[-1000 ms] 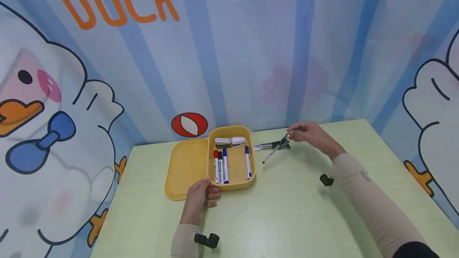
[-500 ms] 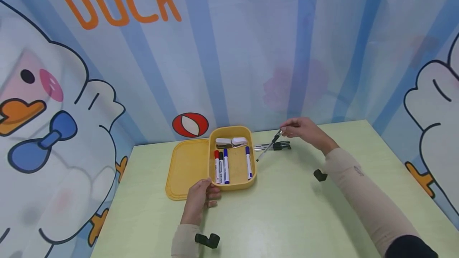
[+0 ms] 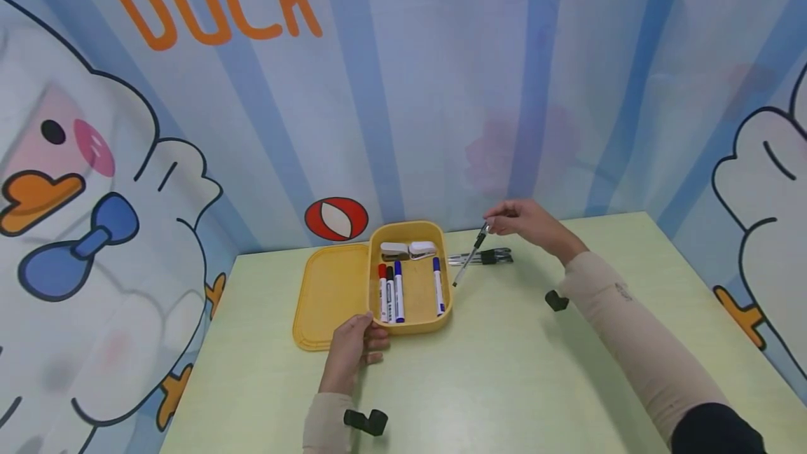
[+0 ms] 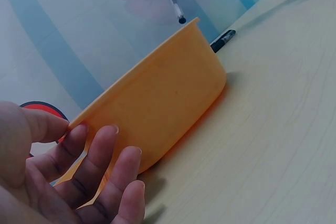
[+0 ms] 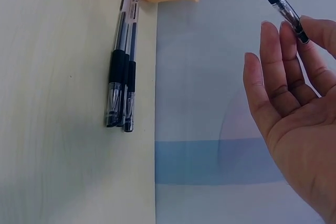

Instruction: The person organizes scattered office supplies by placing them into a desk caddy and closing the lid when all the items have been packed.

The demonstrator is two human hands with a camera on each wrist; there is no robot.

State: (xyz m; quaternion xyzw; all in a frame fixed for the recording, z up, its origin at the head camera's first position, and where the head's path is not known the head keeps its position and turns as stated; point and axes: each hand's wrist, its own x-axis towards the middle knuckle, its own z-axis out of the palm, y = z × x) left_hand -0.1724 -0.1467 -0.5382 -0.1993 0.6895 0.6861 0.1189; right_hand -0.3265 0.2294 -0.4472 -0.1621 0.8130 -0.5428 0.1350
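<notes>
In the head view my right hand (image 3: 526, 221) pinches a gel pen (image 3: 471, 251) by its cap end. The pen slants down, its lower tip close beside the right wall of the yellow box (image 3: 417, 293). The right wrist view shows the pen's cap (image 5: 291, 17) between thumb and fingertips, the other fingers loosely bent. My left hand (image 3: 349, 349) holds the box's near left corner, thumb at the rim and fingers against the outer wall. A red marker (image 3: 382, 293), a black marker (image 3: 390, 294) and two blue markers lie inside, one blue marker (image 3: 438, 287) apart at the right.
Several more gel pens (image 5: 123, 66) lie together on the table right of the box. Two small white stapler-like things (image 3: 408, 249) sit at the box's back. Its yellow lid (image 3: 328, 293) lies flat on the left. A printed curtain (image 3: 435, 90) rises behind the table's back edge.
My right hand has moved left and slightly up with the gel pen, from over the other pens toward the box. The left hand keeps its hold on the box.
</notes>
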